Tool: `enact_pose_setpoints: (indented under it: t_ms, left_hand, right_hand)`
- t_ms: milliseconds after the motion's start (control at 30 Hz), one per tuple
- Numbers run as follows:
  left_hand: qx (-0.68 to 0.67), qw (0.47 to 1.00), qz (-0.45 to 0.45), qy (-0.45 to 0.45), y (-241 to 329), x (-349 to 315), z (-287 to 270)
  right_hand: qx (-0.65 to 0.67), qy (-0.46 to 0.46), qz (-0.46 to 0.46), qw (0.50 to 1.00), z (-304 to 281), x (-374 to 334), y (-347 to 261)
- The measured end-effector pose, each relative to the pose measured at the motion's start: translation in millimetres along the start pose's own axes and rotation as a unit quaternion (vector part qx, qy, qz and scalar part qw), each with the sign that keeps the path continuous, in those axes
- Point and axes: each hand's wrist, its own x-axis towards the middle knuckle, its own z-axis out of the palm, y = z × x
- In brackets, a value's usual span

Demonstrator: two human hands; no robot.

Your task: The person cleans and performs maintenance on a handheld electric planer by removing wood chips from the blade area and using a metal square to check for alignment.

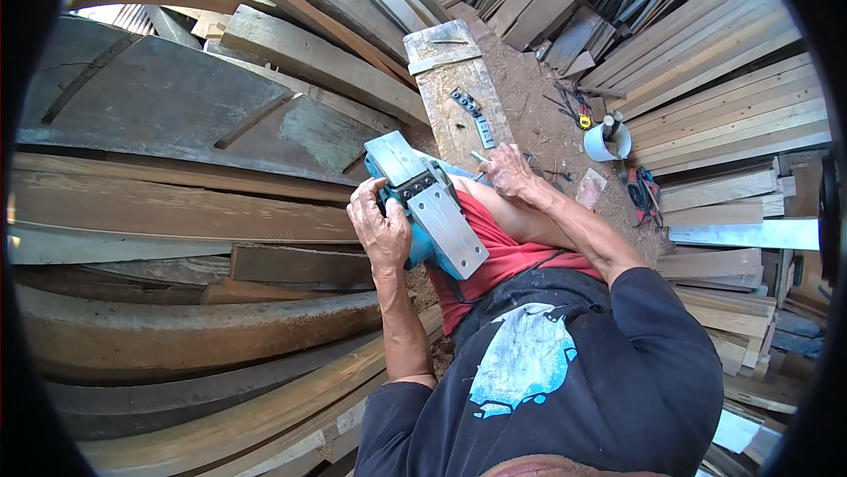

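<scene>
An electric planer (428, 203) with a teal body lies upside down across my lap, its silver sole plates facing up and its cutter drum showing between them. My left hand (381, 225) grips the planer's left side, fingers curled round the body. Just right of the planer, my right hand (510, 172) is closed on a thin metal tool (479, 157), mostly hidden by the fingers. Ahead of me, a worn wooden board (432, 93) carries a dark metal bar with bolts (465, 102) and a silver metal piece with slots (484, 132).
Timber beams (176, 203) are stacked close on my left. More planks (732, 106) lie piled on the right. On the sawdust-covered ground (538, 111) stand a white bucket (608, 142), a yellow tape measure (584, 121) and a red-and-black item (645, 195).
</scene>
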Motion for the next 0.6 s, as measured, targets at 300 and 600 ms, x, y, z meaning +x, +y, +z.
enact_pose_setpoints:
  t_ms: [300, 600]
  left_hand:
    - [0.026, 0.999, 0.027, 0.028, -1, -7, -11]
    - [0.011, 0.999, 0.037, 0.027, 7, -1, -6]
  right_hand:
    - [0.04, 0.149, 0.17, 0.973, -12, -20, 9]
    - [0.372, 0.08, 0.222, 0.898, 19, -50, 70]
